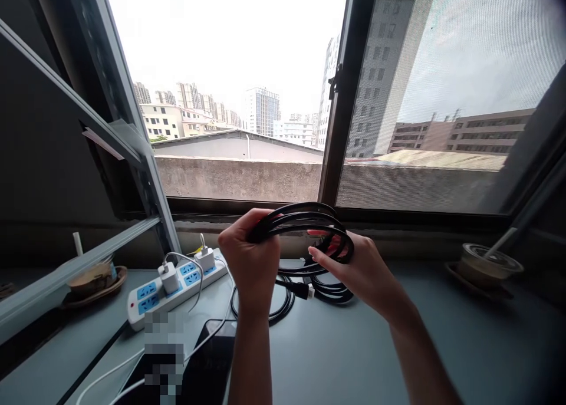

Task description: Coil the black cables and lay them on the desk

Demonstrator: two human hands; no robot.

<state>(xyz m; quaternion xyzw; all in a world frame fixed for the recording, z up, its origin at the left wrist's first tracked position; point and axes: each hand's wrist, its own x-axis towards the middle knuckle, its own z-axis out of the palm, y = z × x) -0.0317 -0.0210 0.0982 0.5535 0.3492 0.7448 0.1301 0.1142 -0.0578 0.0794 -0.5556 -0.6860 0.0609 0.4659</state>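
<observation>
A coiled black cable [305, 217] is held up above the table between both my hands. My left hand [252, 246] is closed in a fist around the left side of the loops. At the right side, my right hand [349, 252] curls around the coil, its thumb and a finger reaching inside with a gap between their tips. Below the held loops, a black cable connector [300, 289] with a light tip shows near the tabletop. Another black cable coil [333, 293] lies behind it, partly hidden by my right hand; whether these join the held cable I cannot tell.
A white power strip [177, 299] with two plugged-in white chargers lies left on the table [327, 358]. Dark flat devices [212, 352] and white cords are nearer me. Lidded cups stand far left [92, 278] and right [486, 266]. A metal frame [145, 157] rises left, before the window.
</observation>
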